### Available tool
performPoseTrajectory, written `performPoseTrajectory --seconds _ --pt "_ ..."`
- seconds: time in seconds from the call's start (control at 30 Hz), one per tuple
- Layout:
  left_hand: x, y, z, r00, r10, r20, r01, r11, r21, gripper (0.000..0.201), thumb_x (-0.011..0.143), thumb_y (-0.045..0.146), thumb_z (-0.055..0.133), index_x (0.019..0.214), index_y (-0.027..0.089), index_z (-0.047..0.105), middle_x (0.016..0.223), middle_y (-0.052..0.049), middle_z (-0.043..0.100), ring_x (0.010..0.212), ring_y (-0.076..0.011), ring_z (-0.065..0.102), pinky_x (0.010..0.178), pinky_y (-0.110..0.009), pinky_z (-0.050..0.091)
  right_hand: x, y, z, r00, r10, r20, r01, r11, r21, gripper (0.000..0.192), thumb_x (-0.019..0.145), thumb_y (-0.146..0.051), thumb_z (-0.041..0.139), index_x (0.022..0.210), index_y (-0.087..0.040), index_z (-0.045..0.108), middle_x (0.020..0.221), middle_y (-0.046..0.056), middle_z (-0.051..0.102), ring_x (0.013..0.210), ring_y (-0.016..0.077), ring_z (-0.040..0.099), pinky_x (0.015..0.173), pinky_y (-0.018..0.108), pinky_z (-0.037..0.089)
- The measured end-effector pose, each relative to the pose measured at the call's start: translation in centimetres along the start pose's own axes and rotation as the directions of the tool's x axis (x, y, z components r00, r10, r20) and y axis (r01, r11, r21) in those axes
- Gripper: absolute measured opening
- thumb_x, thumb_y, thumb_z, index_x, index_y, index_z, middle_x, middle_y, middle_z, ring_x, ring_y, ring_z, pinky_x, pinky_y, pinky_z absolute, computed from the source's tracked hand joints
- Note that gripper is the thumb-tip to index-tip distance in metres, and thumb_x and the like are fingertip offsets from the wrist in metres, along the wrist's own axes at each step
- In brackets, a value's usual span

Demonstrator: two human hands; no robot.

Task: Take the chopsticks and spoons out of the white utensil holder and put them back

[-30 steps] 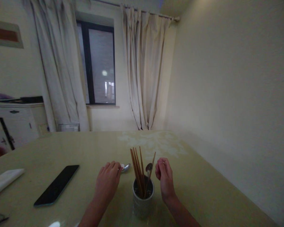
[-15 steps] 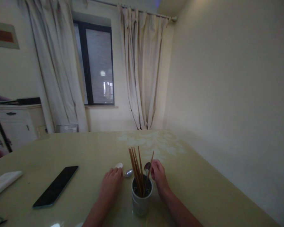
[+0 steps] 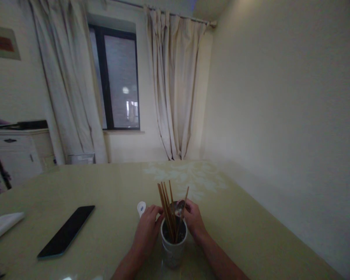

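Her left hand [image 3: 147, 229] curls round a white ceramic spoon [image 3: 141, 207] beside the pale round cup [image 3: 173, 245] of brown wooden chopsticks [image 3: 167, 208]. The right hand [image 3: 193, 218] pinches a metal spoon [image 3: 179, 207] inside it.

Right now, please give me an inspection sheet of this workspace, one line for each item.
Surface: glossy yellowish table.
Job's things: white cup holding upright chopsticks and a metal spoon; white spoon raised beside it.
Clutter: black phone; white cloth at the left edge.
Hands: left hand holds the white spoon; right hand touches the metal spoon.
Cables: nothing seen.
Surroundings: curtains, dark window, white cabinet.
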State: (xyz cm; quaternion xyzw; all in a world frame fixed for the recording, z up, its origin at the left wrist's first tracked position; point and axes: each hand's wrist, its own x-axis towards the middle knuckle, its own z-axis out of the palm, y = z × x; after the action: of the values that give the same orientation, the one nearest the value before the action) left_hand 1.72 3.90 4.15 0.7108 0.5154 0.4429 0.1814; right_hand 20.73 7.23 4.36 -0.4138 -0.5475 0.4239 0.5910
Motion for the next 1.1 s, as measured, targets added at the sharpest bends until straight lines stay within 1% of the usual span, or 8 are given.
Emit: performPoseTrajectory --seconds 0.17,0.33,0.4,0.57,0.73,0.87,1.0,1.1 --pt "-0.7 1.0 -2.2 0.997 -0.070 -0.031 0.061 0.972 -0.227 0.053 0.106 0.059 0.034 0.115 0.023 0.070 0.114 -0.012 0.074 0.105 -0.0296 0.066 0.097 -0.047 0.052 1.1 -1.7 -3.2 0.931 -0.147 -0.333 0.140 0.989 -0.044 0.050 0.082 -0.066 0.075 0.088 -0.017 0.077 0.071 0.005 0.071 0.063 0.0191 0.060 0.059 0.030 0.048" --pt "-2.0 1.1 -2.9 0.923 0.022 0.385 0.141 0.910 -0.389 0.083 0.086 0.072 0.068 0.153 0.026 0.048 0.146 -0.013 0.063 0.134 -0.0361 0.056 0.112 -0.052 0.046 1.8 -4.5 -7.2 0.728 -0.254 -0.637 0.303 0.952 -0.033 0.046 0.082 -0.062 0.080 0.091 -0.018 0.074 0.069 -0.001 0.063 0.063 0.0147 0.053 0.058 0.027 0.043" --pt "-2.2 0.9 -2.5 0.871 0.045 0.489 0.206 0.871 -0.446 0.104 0.074 0.071 0.082 0.158 0.026 0.040 0.151 -0.014 0.060 0.142 -0.0399 0.050 0.118 -0.054 0.042 1.8 -5.4 -7.8 0.700 -0.261 -0.665 0.400 0.915 0.062 0.041 0.082 -0.057 0.084 0.089 -0.018 0.073 0.070 -0.002 0.061 0.062 0.0123 0.050 0.057 0.025 0.041" --pt "-1.8 1.0 -1.8 0.882 0.062 0.467 0.224 0.816 -0.532 0.106 0.066 0.063 0.092 0.154 0.026 0.046 0.156 -0.015 0.057 0.145 -0.0408 0.049 0.124 -0.054 0.036 0.6 -6.8 -6.4 0.785 -0.313 -0.535 0.481 0.852 0.207 0.030 0.084 -0.047 0.086 0.090 -0.020 0.076 0.072 -0.001 0.065 0.059 0.0110 0.050 0.053 0.023 0.041" --pt "-1.6 1.4 -1.3 0.890 0.124 0.438 0.209 0.742 -0.636 0.075 0.079 0.056 0.086 0.141 0.023 0.060 0.146 -0.013 0.065 0.135 -0.0351 0.060 0.119 -0.049 0.044 -1.6 -6.7 -3.7 0.874 -0.414 -0.253 0.423 0.906 -0.022 0.016 0.094 -0.037 0.077 0.093 -0.021 0.080 0.076 0.002 0.069 0.060 0.0134 0.057 0.054 0.025 0.047" --pt "-1.8 1.4 -0.8 0.890 0.129 0.436 0.229 0.702 -0.674 0.069 0.086 0.054 0.080 0.144 0.024 0.058 0.146 -0.012 0.065 0.134 -0.0324 0.062 0.118 -0.047 0.045 -2.6 -6.1 -2.6 0.881 -0.471 -0.053 0.460 0.877 -0.143 0.010 0.094 -0.032 0.078 0.098 -0.024 0.083 0.082 0.003 0.070 0.066 0.0160 0.063 0.058 0.027 0.053" --pt "-1.1 1.5 -1.7 0.926 0.075 0.371 0.190 0.754 -0.629 0.072 0.087 0.069 0.071 0.142 0.025 0.060 0.145 -0.013 0.066 0.131 -0.0308 0.062 0.111 -0.043 0.050 -2.8 -5.7 -2.4 0.893 -0.446 -0.066 0.430 0.886 -0.171 0.013 0.092 -0.034 0.079 0.099 -0.024 0.080 0.086 0.004 0.071 0.074 0.0190 0.068 0.065 0.029 0.057" --pt "-0.1 1.2 -3.5 0.979 -0.135 0.152 0.187 0.887 -0.421 0.067 0.094 0.079 0.045 0.117 0.020 0.070 0.119 -0.013 0.075 0.107 -0.0281 0.070 0.086 -0.036 0.056 -2.4 -5.5 -2.4 0.912 -0.370 -0.179 0.353 0.928 -0.119 0.021 0.092 -0.043 0.078 0.091 -0.022 0.076 0.076 0.002 0.067 0.065 0.0168 0.063 0.058 0.027 0.053"
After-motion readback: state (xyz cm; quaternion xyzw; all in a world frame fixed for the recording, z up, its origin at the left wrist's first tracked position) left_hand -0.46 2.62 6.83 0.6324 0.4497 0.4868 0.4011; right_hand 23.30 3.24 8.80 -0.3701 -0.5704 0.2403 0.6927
